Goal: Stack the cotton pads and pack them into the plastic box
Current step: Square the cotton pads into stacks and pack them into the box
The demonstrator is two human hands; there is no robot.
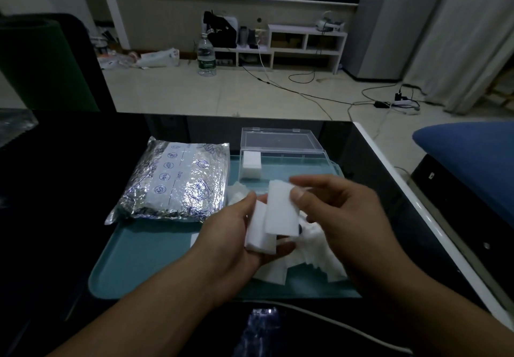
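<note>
On the black table (69, 189), a teal tray (144, 259).

The right hand (338, 212) is motion-blurred at the fingertips and covers part of the loose cotton pads (306, 262) near the tray's (144, 262) front right corner, both forearms run off the bottom edge, and the foil bag's (173, 181) print is too small to read.

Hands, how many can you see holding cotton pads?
2. The left hand holds a small stack of pads over the tray. The right hand pinches one pad just above that stack.
</note>
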